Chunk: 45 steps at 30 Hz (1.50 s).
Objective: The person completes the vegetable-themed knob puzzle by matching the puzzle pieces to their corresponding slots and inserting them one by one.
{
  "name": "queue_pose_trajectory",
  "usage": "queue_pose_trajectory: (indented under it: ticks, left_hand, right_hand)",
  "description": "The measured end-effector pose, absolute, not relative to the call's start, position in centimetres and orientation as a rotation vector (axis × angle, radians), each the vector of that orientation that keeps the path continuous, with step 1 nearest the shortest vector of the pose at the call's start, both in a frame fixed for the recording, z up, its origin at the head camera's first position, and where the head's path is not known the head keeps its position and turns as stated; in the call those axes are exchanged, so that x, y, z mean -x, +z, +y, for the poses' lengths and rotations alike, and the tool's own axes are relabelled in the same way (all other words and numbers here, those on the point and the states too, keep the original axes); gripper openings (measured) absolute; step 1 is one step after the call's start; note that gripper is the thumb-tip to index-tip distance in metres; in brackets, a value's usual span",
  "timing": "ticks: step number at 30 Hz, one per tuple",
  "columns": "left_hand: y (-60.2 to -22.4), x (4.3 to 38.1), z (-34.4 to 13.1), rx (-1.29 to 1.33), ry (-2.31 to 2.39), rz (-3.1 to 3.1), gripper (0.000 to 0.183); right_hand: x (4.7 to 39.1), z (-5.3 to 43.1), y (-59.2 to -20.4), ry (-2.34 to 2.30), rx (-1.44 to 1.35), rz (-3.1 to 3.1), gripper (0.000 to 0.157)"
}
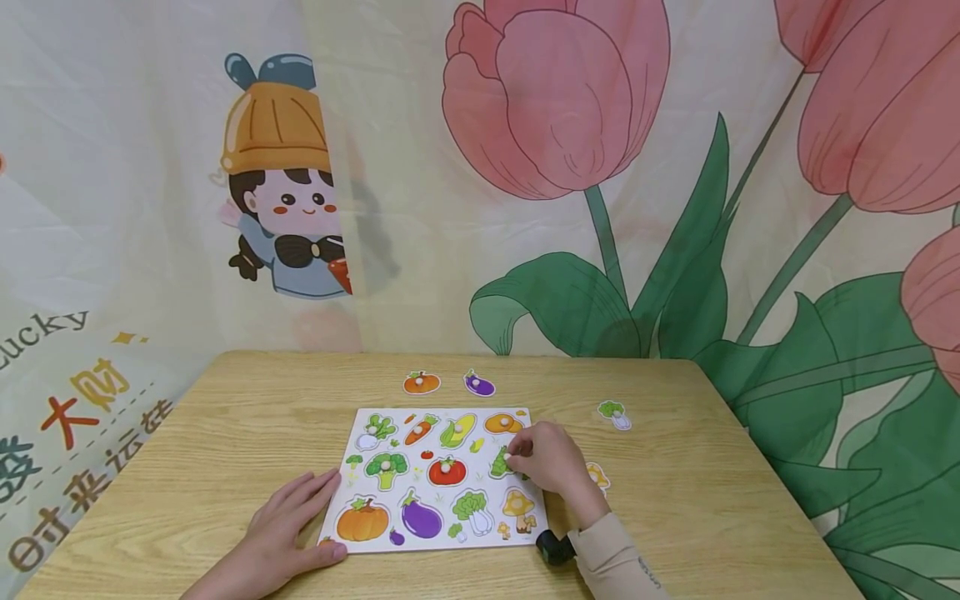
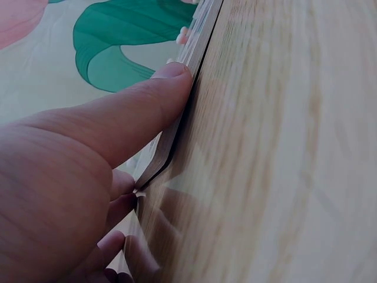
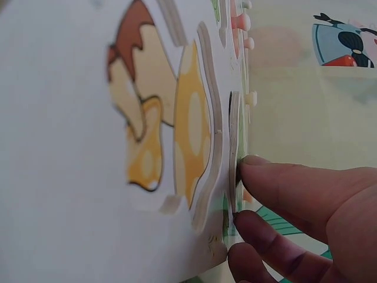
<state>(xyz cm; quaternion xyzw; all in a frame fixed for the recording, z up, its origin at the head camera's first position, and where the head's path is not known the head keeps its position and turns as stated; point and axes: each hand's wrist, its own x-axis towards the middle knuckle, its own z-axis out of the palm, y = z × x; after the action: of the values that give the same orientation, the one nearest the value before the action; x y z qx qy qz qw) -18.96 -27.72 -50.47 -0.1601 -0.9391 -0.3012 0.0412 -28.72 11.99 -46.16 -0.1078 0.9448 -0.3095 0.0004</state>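
A white puzzle board (image 1: 435, 544) printed with vegetables lies on the table. My left hand (image 1: 281, 529) rests at its near left corner, fingers along the left side and thumb (image 2: 171, 73) against the near edge. Over the board's right side, my right hand (image 1: 551, 458) pinches a green vegetable piece (image 1: 498, 463), partly covered by the fingers. In the right wrist view this piece (image 3: 234, 135) stands slightly proud of the board, with thumb and a fingertip at its edge. Knobbed pieces sit in the upper rows, among them a tomato (image 1: 447, 472) and broccoli (image 1: 386, 467).
Loose pumpkin (image 1: 422, 383) and eggplant (image 1: 480, 385) pieces lie beyond the board. A bok choy piece (image 1: 615, 414) and a partly hidden mushroom piece (image 1: 598, 476) lie to the right. The board's near row shows recessed pictures. A printed curtain (image 1: 405, 167) hangs behind the wooden table (image 1: 712, 517).
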Motion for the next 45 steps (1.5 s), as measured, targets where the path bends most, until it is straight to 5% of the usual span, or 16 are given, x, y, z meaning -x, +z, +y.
queue_pose_trajectory:
  ticks: [45]
  left_hand:
    - [-50.5,19.1,-27.8,0.492,-0.918,-2.895,0.098]
  right_hand:
    - [29.2,14.0,-45.4,-1.079,0.331,2.907,0.009]
